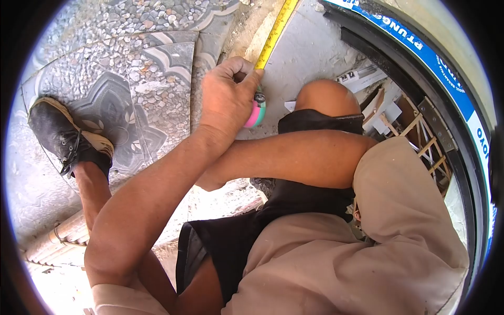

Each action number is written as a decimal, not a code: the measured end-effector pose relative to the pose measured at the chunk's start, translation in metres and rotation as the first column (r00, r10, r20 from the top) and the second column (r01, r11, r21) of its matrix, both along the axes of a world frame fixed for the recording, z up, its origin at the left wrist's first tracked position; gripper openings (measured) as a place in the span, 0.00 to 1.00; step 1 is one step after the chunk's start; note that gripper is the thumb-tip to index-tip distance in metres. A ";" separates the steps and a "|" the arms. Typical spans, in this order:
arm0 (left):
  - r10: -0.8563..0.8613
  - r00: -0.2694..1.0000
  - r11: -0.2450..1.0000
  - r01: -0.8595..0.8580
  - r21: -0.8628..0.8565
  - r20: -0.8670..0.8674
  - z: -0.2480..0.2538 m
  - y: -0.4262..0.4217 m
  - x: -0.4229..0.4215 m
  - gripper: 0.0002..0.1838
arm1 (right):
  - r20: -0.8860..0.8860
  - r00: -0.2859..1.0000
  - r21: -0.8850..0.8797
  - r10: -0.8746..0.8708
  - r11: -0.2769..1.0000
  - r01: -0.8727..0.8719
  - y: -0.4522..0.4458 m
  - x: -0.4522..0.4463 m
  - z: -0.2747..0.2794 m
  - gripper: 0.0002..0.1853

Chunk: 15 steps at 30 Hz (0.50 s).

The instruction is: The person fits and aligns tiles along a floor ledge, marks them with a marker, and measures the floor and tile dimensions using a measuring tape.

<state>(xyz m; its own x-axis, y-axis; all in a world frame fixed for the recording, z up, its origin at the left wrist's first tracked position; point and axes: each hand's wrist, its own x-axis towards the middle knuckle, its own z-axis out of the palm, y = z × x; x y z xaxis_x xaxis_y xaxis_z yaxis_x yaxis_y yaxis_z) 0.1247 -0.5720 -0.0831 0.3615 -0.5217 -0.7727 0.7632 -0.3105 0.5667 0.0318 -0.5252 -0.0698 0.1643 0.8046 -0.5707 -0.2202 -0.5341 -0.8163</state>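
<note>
My left hand (229, 94) is closed, with thumb and forefinger pinched on the yellow blade of a tape measure (272, 39). The blade runs up and to the right over a grey surface. Its pink and teal case (255, 114) shows beside the palm, partly covered by the hand. My right forearm crosses beneath the left one. Of my right hand (210, 180) only a part shows at the left forearm's edge; its fingers are hidden, and whether it holds anything cannot be seen.
Patterned pebble-look tiles (152, 79) cover the left, where my shoe (65, 131) rests. My bent knee (326, 97) is right of the tape case. A black-framed panel with a blue lettered strip (425, 50) curves along the right, beside a lattice (422, 134) and white pieces.
</note>
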 end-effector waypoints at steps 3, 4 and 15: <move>-0.007 1.000 1.000 0.007 -0.010 0.008 -0.001 0.000 0.000 0.09 | 0.008 1.000 0.010 0.019 1.000 -0.019 0.003 -0.002 -0.004 0.12; -0.005 1.000 1.000 0.006 -0.017 0.023 -0.002 -0.002 0.002 0.09 | 0.015 1.000 0.010 0.024 1.000 -0.024 0.003 -0.001 -0.005 0.12; -0.019 1.000 0.999 0.019 -0.041 0.006 0.001 -0.001 0.001 0.10 | 0.037 0.998 0.013 0.055 0.998 -0.055 0.007 -0.001 -0.008 0.12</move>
